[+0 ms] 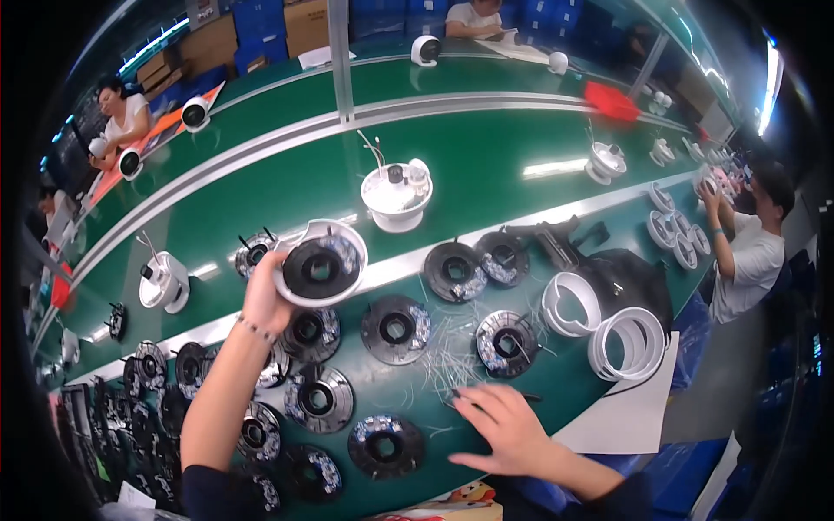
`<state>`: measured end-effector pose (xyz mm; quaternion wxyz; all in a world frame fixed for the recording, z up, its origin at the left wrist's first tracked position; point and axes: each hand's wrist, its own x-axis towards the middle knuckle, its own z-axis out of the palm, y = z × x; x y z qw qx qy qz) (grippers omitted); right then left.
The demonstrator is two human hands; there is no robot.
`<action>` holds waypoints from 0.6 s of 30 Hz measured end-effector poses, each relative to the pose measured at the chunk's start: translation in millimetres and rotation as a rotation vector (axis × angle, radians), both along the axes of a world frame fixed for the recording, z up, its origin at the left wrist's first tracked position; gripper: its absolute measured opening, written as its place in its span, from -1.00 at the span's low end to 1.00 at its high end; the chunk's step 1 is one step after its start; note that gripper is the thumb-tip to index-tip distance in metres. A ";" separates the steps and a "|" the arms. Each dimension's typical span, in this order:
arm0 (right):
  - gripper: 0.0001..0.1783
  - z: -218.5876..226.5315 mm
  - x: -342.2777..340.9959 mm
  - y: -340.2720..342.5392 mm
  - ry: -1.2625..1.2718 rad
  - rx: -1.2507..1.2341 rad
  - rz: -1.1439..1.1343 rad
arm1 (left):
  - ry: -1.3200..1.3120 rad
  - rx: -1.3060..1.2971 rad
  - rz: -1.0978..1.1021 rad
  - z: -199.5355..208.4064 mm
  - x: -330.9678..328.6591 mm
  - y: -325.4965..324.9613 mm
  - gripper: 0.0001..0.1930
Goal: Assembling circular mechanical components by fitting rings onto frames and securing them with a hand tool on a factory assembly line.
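In the upper middle of the frame the left hand (265, 300) is raised above the green counter (287, 187) and its fingers (280, 260) are closed around the rim of a white round housing (321, 262) with a black ring inside — the housing sits just right of the palm. The right hand (508, 427), lower right of centre, lies flat on the counter with fingers spread and holding nothing, its fingertips touching thin white wire pieces (447, 352) — black ring parts (396, 328) lie all around.

Head-worn fisheye — looks down, close, over green bench (486, 148); rim probably warped.
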<state>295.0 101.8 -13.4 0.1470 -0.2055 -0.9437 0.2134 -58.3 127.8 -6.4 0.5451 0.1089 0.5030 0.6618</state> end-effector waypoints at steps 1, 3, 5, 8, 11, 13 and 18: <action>-0.09 -1.5 17.2 -9.8 -0.147 0.018 -0.049 | 0.054 0.030 0.055 -11.1 -7.1 25.0 -0.71; -0.06 -17.6 39.4 -17.8 -0.349 0.031 -0.135 | 0.070 0.035 0.100 -29.6 -8.7 61.9 -0.76; 0.01 -28.7 52.8 -18.5 -0.368 0.004 -0.224 | 0.134 0.020 0.076 -55.4 -14.3 91.2 -0.78; 0.03 -25.8 52.8 -11.7 -0.416 0.022 -0.266 | 0.233 -0.117 0.092 -73.4 -13.8 112.6 -0.76; -0.05 -30.9 57.9 -2.4 -0.361 0.044 -0.222 | 0.260 -0.111 0.093 -90.4 -16.5 121.4 -0.72; -0.19 -31.8 62.4 3.5 -0.292 0.081 -0.174 | 0.692 -0.186 0.071 -93.9 -15.1 121.3 -0.56; -0.29 14.6 76.9 31.4 -0.194 0.070 -0.151 | 1.761 0.217 0.349 -32.5 46.5 114.3 -0.45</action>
